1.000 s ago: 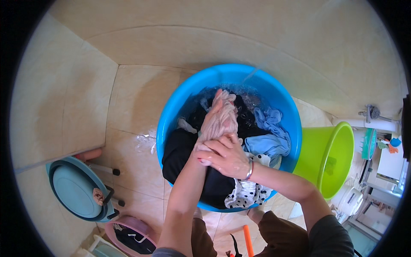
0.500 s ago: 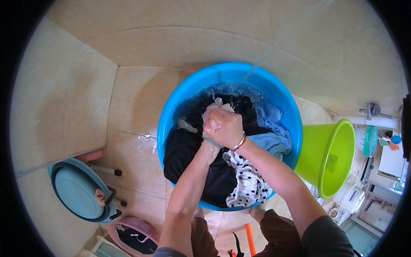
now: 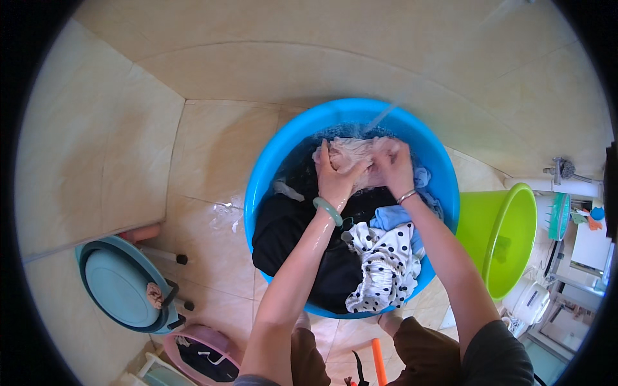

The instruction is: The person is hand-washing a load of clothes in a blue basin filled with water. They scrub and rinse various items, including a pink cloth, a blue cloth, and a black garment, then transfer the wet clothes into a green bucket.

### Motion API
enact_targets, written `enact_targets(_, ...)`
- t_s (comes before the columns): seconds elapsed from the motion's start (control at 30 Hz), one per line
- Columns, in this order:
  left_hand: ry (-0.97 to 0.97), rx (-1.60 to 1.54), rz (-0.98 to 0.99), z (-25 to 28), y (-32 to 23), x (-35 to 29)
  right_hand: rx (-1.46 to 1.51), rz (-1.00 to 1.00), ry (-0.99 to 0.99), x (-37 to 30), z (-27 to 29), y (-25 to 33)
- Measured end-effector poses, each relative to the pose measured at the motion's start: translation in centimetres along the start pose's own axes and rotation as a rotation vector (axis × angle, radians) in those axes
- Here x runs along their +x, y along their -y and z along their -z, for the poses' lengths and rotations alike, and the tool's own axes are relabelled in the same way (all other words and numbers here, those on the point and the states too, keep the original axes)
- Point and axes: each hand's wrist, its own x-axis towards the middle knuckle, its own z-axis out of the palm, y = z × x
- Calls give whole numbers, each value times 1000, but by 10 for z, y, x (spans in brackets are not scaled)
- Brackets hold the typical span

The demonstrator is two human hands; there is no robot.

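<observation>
Over the blue tub (image 3: 270,167), we are now gripping the pale garment (image 3: 354,153) with both hands at the far side of the water. Half a second ago our hands were bunched together nearer the tub's middle; a second ago the garment was drawn out long under them. We are judging from this that the cloth is being gathered and rubbed against itself, stroke by stroke. Our left hand (image 3: 335,177), with a green bangle (image 3: 328,211) at the wrist, is closing its fingers around the garment's left part. Our right hand (image 3: 393,170), wearing a thin bracelet (image 3: 406,195), is clamping the right part; both fists are touching the cloth, close together, with wet folds bulging between them. A thin stream of water (image 3: 380,119) is falling in just beyond the hands. Nearer us, a black cloth (image 3: 290,231) and a white dotted cloth (image 3: 386,264) are lying in the tub. A green bucket (image 3: 508,238) is standing beside it on our right, a teal stool (image 3: 122,283) well apart on the tiled floor (image 3: 129,128) to our left.
</observation>
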Motion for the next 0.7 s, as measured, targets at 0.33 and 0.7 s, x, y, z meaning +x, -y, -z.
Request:
enact_targets(0.33,197,492,92,-12,31,37,-642,-172,345,5,-26,-6)
enact_targets(0.7,371,-1002,412,4,7,11,371,-13,355,-31,18,81)
